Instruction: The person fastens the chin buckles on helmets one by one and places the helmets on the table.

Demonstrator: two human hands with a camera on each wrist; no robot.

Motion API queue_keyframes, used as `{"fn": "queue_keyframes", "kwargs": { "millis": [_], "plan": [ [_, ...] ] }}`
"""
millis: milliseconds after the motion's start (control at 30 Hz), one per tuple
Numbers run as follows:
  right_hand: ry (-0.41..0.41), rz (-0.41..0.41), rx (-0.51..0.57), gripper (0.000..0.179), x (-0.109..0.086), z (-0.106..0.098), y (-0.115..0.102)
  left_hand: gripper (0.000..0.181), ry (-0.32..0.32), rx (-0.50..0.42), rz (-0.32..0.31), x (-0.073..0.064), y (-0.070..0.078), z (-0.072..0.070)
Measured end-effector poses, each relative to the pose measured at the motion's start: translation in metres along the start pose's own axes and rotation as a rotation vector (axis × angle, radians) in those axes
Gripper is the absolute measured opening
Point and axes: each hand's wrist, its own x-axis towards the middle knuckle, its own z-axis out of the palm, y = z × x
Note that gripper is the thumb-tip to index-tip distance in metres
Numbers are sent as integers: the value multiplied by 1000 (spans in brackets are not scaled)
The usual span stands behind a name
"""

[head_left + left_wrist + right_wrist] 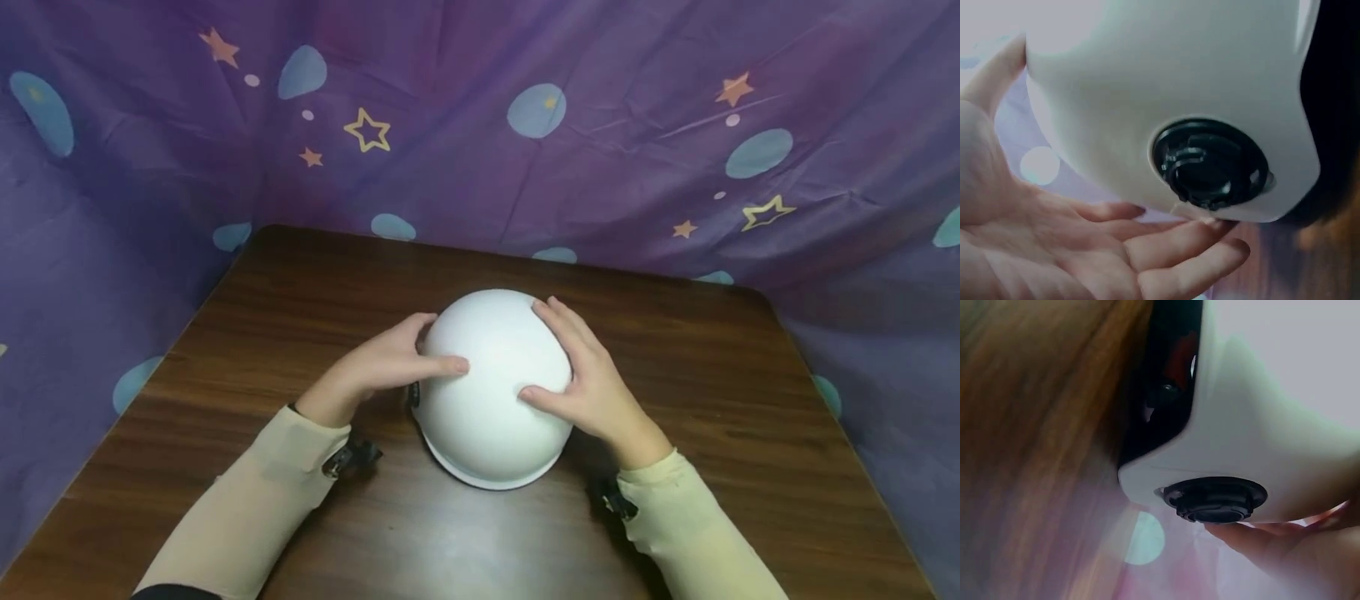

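A white helmet (491, 367) with a smooth dome is at the middle of the table, its dome facing up. My left hand (386, 360) holds its left side, thumb over the dome and fingers round the far side. On the opposite side my right hand (592, 387) grips the dome with spread fingers and thumb. A black round fitting (1210, 164) shows on one side in the left wrist view. The right wrist view shows a matching black fitting (1219, 499) and a dark opening with a reddish part (1180, 359) inside. Whether the rim touches the table is unclear.
The dark wooden table (315, 275) has rounded far corners. A purple cloth (465, 167) with stars and blue spots hangs behind and beside it. Small black devices sit at the left cuff (351, 458) and the right cuff (617, 498).
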Motion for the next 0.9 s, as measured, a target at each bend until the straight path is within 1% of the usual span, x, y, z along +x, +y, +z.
{"fn": "queue_keyframes", "kwargs": {
  "millis": [100, 167, 333, 567, 733, 900],
  "plan": [
    [21, 11, 34, 111, 1, -2, 0, 114, -21, -25, 38, -1, 1, -5],
    [30, 8, 57, 115, 1, -3, 0, 117, -23, -34, 55, -3, 2, -9],
    [48, -26, 82, 123, 3, -4, -2, 116, 20, 13, 80, -7, 6, -15],
    [74, -46, 107, 129, 4, -6, -6, 115, 90, 98, 119, -13, 15, -14],
    [74, -42, 107, 131, 3, -6, -8, 115, 133, 117, 148, -17, 18, -10],
    [101, -65, 92, 131, 0, -6, -10, 114, 174, 125, 185, -21, 23, -6]
  ]
}}
